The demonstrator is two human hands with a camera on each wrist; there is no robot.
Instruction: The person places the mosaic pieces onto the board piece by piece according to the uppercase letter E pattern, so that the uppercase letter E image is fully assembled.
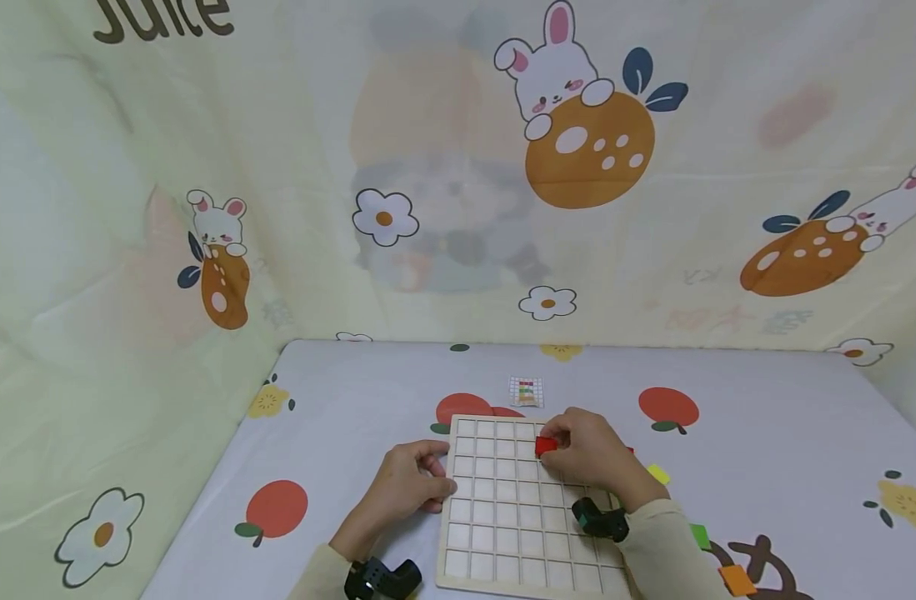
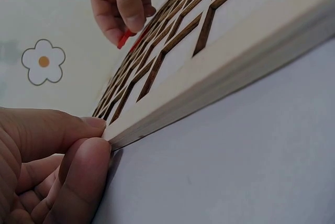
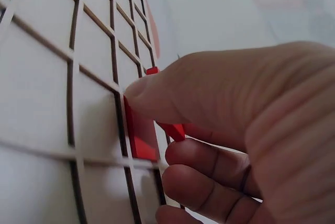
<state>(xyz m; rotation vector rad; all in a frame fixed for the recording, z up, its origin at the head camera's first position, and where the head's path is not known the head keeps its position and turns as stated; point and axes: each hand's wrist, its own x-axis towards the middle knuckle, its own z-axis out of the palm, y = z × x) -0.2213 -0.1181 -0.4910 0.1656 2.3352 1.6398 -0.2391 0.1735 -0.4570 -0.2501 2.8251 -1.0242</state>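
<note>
A wooden grid board (image 1: 495, 517) with white square cells lies on the table. At its left edge my left hand (image 1: 405, 479) pinches the frame between thumb (image 2: 86, 177) and finger. Over the far right part of the board, my right hand (image 1: 588, 450) pinches a red square tile (image 3: 174, 131), which stands tilted between thumb and fingers. Beneath the thumb, another red tile (image 3: 144, 140) sits in a cell of the grid. From the left wrist view, the held red tile (image 2: 124, 38) shows below the right fingertips, close over the board.
A small printed pattern card (image 1: 527, 392) lies beyond the board. Right of it, partly behind my right arm, are a yellow tile (image 1: 658, 473), a green tile (image 1: 700, 536) and an orange tile (image 1: 737, 580). A printed cloth wall (image 1: 442, 317) stands behind the table.
</note>
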